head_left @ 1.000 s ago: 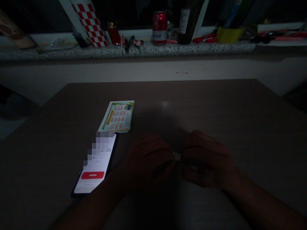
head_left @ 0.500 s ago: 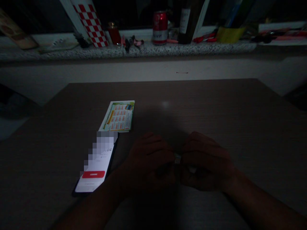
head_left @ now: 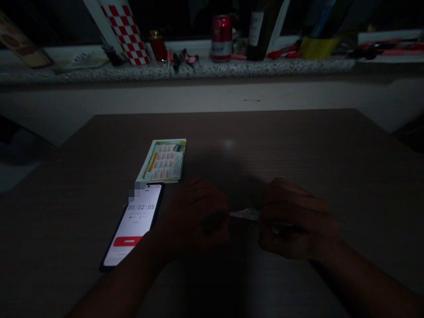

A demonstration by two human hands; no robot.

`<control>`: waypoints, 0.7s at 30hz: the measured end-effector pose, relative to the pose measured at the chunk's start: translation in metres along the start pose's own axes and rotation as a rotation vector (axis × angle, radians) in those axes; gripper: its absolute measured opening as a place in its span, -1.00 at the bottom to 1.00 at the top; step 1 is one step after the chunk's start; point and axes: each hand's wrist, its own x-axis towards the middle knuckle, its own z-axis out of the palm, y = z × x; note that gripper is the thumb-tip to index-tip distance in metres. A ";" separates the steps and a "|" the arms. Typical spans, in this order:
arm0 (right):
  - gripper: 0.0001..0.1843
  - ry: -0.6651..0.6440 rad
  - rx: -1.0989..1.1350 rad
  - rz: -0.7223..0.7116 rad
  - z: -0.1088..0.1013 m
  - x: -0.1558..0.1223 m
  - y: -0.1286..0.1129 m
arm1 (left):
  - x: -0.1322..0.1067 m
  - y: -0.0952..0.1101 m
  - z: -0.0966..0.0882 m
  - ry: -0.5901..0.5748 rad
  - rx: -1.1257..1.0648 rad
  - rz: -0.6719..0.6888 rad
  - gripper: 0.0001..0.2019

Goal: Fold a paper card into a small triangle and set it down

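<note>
The scene is very dark. My left hand [head_left: 198,216] and my right hand [head_left: 294,218] rest low over the brown table [head_left: 281,141], both with fingers curled in a pinch. Between them stretches a small pale strip [head_left: 245,214], held at each end; I cannot make out what it is. Left of my left hand lies a lit phone [head_left: 134,225] showing a timer and a red button. Just beyond the phone lies a printed card [head_left: 164,161] with a small calendar grid.
A speckled stone ledge [head_left: 265,67] runs along the back. On it stand a red-and-white checked box [head_left: 124,28], a red can [head_left: 221,37], a dark bottle [head_left: 258,28], a small red jar [head_left: 157,45] and assorted clutter.
My hands have drawn apart sideways, and the pale strip between them now shows longer. The phone timer has counted up.
</note>
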 end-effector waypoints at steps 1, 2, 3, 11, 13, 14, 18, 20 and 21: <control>-0.83 0.011 0.000 0.004 -0.002 0.000 0.001 | 0.000 -0.001 -0.003 0.000 0.022 -0.014 -0.85; -0.82 0.023 0.000 0.006 -0.004 0.000 0.002 | -0.001 -0.001 -0.007 -0.018 0.039 -0.040 -0.85; -0.81 0.047 -0.005 0.007 -0.006 0.000 0.004 | -0.001 -0.002 -0.010 0.018 0.064 -0.082 -0.84; -0.83 0.036 -0.002 0.036 -0.009 0.003 0.005 | -0.003 0.001 -0.008 0.042 0.003 -0.147 -0.84; -0.85 0.030 0.012 0.047 -0.006 0.003 0.004 | -0.002 0.002 -0.004 0.056 -0.004 -0.156 -0.78; -0.86 0.031 0.017 0.050 -0.005 0.002 0.004 | -0.002 0.002 -0.002 0.054 -0.012 -0.158 -0.77; -0.85 0.046 0.036 0.045 -0.002 0.000 0.003 | -0.003 0.003 0.003 -0.006 -0.066 -0.169 -0.83; -0.86 0.038 0.032 0.044 -0.001 0.000 0.002 | -0.004 0.004 0.005 -0.003 -0.084 -0.160 -0.86; -0.86 0.029 0.030 0.044 -0.001 0.001 0.001 | -0.004 0.004 0.005 0.003 -0.090 -0.154 -0.88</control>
